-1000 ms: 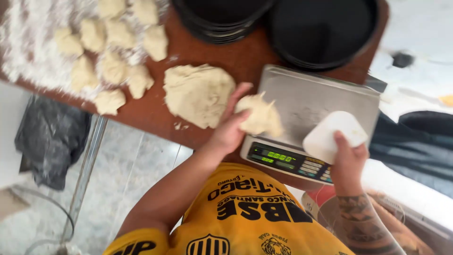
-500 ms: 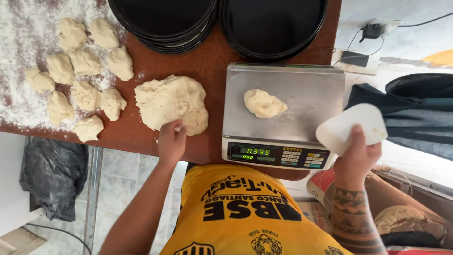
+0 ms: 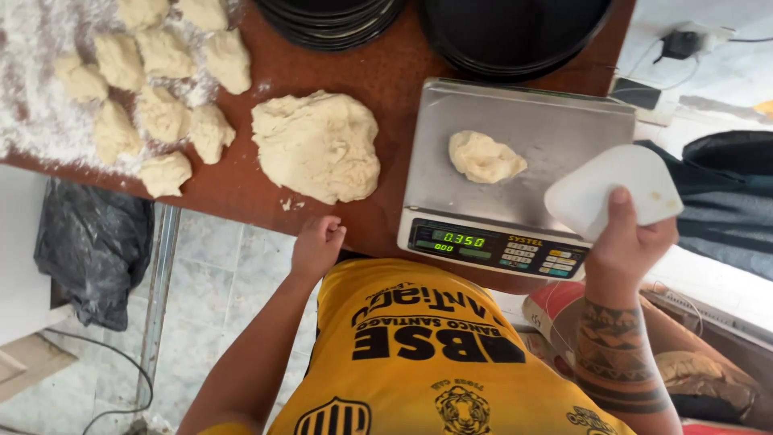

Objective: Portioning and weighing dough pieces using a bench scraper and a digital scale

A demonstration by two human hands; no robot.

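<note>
Left hand (image 3: 316, 246) withdrawn from dough mass (image 3: 316, 145), loosely curled, right hand (image 3: 630, 239) gripping white scraper (image 3: 612, 190)
</note>
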